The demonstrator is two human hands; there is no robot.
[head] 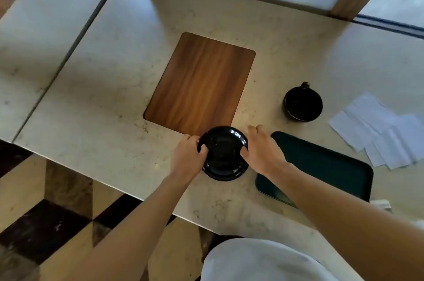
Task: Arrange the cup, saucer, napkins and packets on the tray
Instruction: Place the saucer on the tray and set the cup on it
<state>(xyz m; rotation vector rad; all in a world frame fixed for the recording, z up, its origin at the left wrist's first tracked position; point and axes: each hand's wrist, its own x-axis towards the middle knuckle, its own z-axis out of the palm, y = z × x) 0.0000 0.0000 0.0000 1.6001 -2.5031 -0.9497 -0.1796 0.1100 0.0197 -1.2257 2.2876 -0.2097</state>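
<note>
A black saucer lies on the marble table near its front edge. My left hand grips its left rim and my right hand grips its right rim, thumbs on top. To the right lies a dark green tray, partly hidden by my right forearm. A black cup stands upright beyond the tray. Several white napkins lie spread at the far right. A small packet shows at the tray's near right corner, partly hidden.
A wooden rectangle is set in the marble tabletop just beyond the saucer. A second table adjoins on the left across a dark seam. The table's front edge runs diagonally, with checkered floor below it.
</note>
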